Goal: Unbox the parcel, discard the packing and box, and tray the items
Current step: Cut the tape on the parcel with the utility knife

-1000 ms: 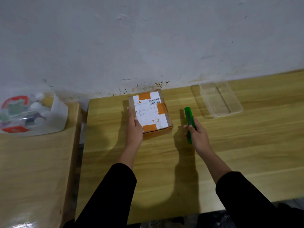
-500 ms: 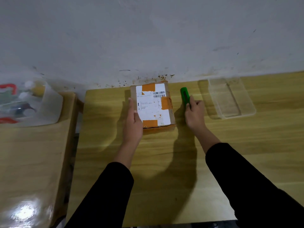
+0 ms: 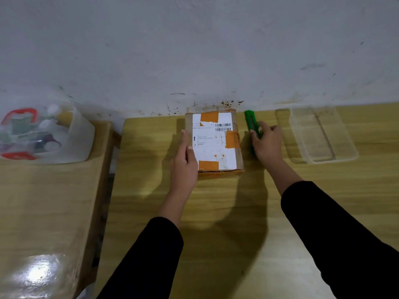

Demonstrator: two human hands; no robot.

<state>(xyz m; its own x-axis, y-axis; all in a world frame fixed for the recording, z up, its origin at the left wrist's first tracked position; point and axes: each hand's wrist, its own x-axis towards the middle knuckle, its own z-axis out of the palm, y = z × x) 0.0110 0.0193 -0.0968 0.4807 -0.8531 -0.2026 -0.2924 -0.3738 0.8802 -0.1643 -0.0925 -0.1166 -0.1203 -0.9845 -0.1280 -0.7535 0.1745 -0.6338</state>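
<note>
The box [image 3: 216, 141] sits flat on the table [image 3: 216, 212], close to the wall [image 3: 194, 50]. It is shut. A white label and orange tape cover its top.

Your left hand [image 3: 184, 160] lies along the left side of the box. Its fingers are straight and pressed together, and the thumb rests on the top edge. It is not gripping; it only steadies the box.

Your right hand [image 3: 266, 143] is just to the right of the box. Its fingers are curled around the green cutter [image 3: 251, 124]. The cutter's far end points toward the wall. You cannot see if the blade is out.

The clear tray [image 3: 323, 134] waits empty, a bit farther right. A bin bag [image 3: 43, 134] with bottles sits on the other table [image 3: 43, 201] to your left.

The job has just begun, so the next thing is probably to cut the tape. Push the blade out only a little, so it does not scratch what is inside. Keep your left hand pressing down on the side, away from the line you cut. Slide the blade along the tape seam, away from your fingers. Go slow and light. If the box slips, stop and hold it tighter first.
</note>
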